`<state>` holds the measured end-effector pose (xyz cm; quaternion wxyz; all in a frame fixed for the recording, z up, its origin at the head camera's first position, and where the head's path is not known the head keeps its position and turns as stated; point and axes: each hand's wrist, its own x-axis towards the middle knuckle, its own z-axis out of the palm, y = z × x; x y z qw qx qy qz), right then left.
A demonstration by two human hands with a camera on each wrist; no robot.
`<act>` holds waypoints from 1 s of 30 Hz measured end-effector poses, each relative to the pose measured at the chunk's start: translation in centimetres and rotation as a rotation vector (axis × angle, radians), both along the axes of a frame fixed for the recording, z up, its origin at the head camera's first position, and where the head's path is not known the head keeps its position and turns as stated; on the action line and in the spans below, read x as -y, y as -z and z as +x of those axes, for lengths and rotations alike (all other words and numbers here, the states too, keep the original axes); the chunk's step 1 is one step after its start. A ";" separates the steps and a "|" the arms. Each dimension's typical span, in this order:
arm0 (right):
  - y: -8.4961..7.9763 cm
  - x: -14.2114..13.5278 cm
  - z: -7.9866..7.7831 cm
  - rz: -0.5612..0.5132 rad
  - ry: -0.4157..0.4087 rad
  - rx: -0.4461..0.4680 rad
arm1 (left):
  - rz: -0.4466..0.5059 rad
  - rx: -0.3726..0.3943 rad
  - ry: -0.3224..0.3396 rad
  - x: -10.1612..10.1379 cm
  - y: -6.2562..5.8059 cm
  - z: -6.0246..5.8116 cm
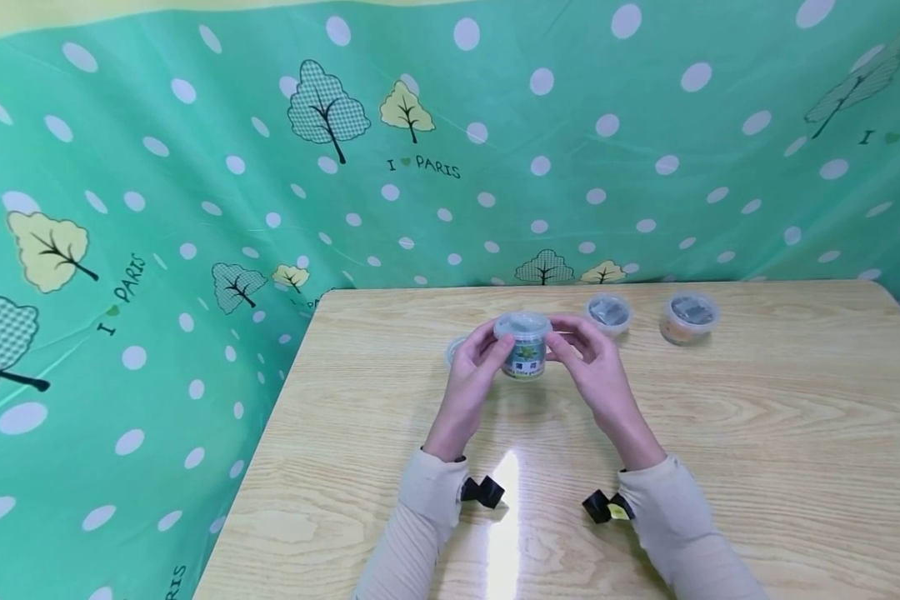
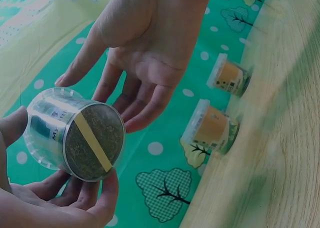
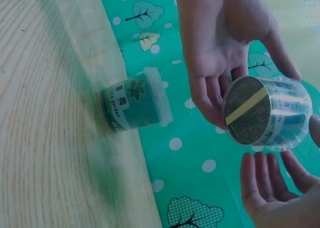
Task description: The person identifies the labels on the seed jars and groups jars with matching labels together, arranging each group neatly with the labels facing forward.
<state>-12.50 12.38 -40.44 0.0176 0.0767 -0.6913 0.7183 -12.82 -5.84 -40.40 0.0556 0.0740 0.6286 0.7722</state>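
A clear plastic tub [image 1: 523, 346] with a green plant label and a lid is held up over the table, between both hands. My left hand [image 1: 467, 383] grips its left side, thumb in front and fingers behind. On the other side, my right hand [image 1: 602, 379] holds it with the thumb at the front edge and fingers bent round the back. Dark, soil-like filling and a pale yellow strip show at the tub's base [image 2: 95, 140] in the left wrist view.
Behind the left hand stands another green-labelled tub [image 3: 134, 104], mostly hidden in the head view. Two orange-toned tubs, one nearer the middle [image 1: 609, 313] and one farther right [image 1: 688, 318], stand near the back of the wooden table [image 1: 780, 433]. A green printed cloth [image 1: 435, 208] hangs behind.
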 end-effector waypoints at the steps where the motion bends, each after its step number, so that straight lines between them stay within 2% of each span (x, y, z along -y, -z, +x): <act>1: 0.0 0.0 0.0 0.004 -0.004 0.007 | -0.003 0.000 -0.001 0.0 0.0 0.0; 7: -0.1 -0.1 0.1 0.006 -0.028 0.045 | -0.006 0.006 0.007 0.1 -0.1 0.0; 15: 0.1 -0.5 0.0 0.021 -0.028 0.035 | -0.010 0.007 0.028 0.1 -0.2 0.1; 23: 0.7 -1.1 -0.1 0.041 -0.039 0.039 | -0.016 0.023 0.034 -0.3 0.5 0.1; 30: 1.3 -1.4 -0.2 0.057 -0.025 0.053 | -0.024 0.069 0.034 -0.8 1.2 -0.1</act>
